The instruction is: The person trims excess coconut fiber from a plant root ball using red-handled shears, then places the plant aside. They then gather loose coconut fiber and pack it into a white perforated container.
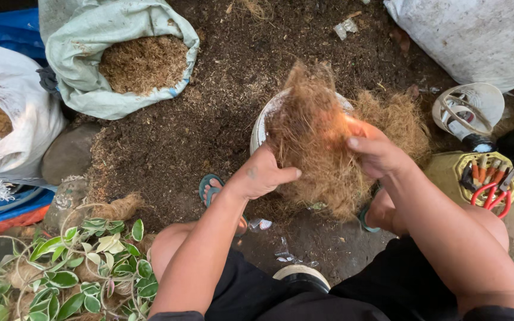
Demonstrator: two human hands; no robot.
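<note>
Brown coconut fibre (322, 148), dry and stringy, fills the middle of the view as a loose wad held up between both hands. The left hand (264, 173) grips the wad's near left edge, fingers curled into the fibre and thumb stretched across its front. The right hand (376, 151) is closed on the right side, thumb pressed on top and fingers buried in the strands. Both hands pinch the fibre rather than lying spread. The wad hangs just over a pale round pot (261, 125), whose rim shows to the left behind the fibre; more of the same fibre (403, 122) lies heaped to the right of it.

Dark, crumbly soil (221, 89) covers the ground beyond the pot. A pale green sack (78, 65) at upper left stands open with tan husk (144, 62) inside, and a white sack (13, 113) sits at the far left edge. A grey-white sack (477, 35) lies at upper right. Near the right edge a yellow container (447, 169) holds red-handled cutters (492, 196) and other tools, with a white slotted pot (471, 107) above it. A leafy green plant (84, 267) with trailing stems fills the lower left corner. The person squats, a foot in a teal sandal (209, 187) showing below the left wrist.
</note>
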